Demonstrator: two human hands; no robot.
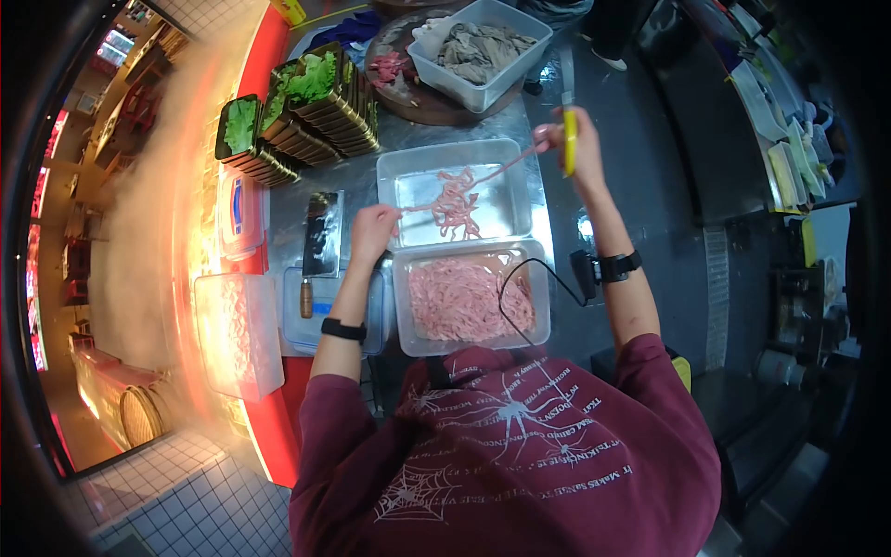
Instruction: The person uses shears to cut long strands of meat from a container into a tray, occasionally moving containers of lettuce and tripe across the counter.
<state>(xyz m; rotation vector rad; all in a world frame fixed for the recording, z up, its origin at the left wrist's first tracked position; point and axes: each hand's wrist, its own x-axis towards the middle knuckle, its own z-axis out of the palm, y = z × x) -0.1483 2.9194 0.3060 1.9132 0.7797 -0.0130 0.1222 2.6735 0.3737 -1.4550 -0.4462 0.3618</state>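
My left hand (373,228) pinches one end of a long pink strip of raw meat (455,204) at the left rim of a clear tray (408,160). My right hand (571,139) is raised to the right of that tray. It grips yellow-handled scissors (568,102) with the blades pointing up, and it also holds the strip's other end. The strip sags in loops into the tray between my hands. A nearer clear tray (401,306) is full of cut pink meat pieces (464,299).
A cleaver (321,234) lies on a blue-lidded box at the left. Black trays of lettuce (297,102) are stacked at the back left. A round board (418,102) carries a tub of grey tripe (483,48). Another clear box (237,330) stands on the red counter edge.
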